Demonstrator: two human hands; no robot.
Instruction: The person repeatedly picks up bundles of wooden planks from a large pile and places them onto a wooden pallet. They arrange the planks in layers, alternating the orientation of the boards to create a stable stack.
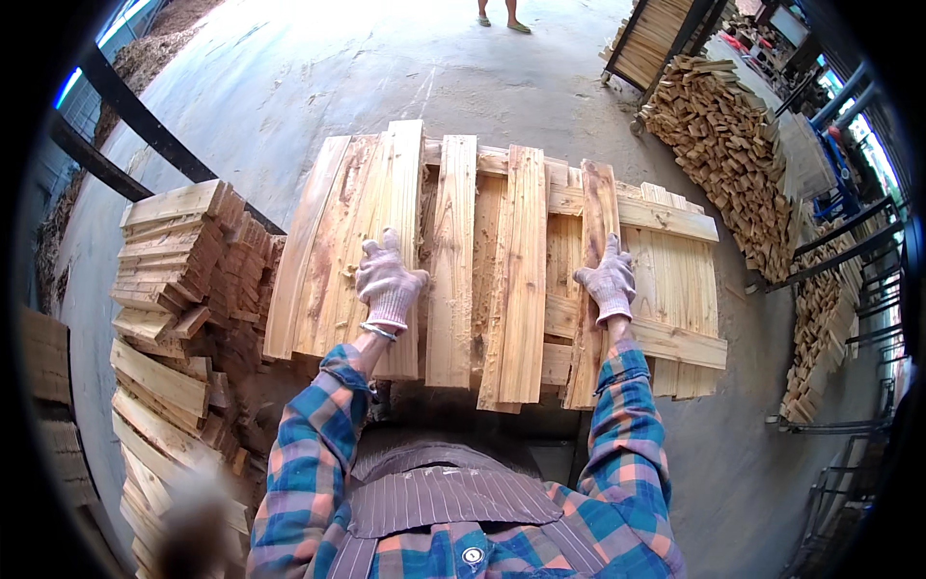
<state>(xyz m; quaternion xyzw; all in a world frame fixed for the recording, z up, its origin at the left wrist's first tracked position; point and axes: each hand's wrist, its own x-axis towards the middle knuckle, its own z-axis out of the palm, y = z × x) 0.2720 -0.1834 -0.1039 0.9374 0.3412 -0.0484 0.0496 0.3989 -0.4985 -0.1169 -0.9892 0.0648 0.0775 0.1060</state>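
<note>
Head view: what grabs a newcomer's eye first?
Two white-gloved hands pressed flat on a layer of rough planks at centre: the left hand on a wide plank, the right hand on a narrow one. Stacks of cut boards stand at the left and upper right. Someone's feet show at the top edge.

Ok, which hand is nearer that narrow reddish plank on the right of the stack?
Right. The right hand lies on the narrow reddish plank; the left hand rests several boards away on a wide pale board.
</note>
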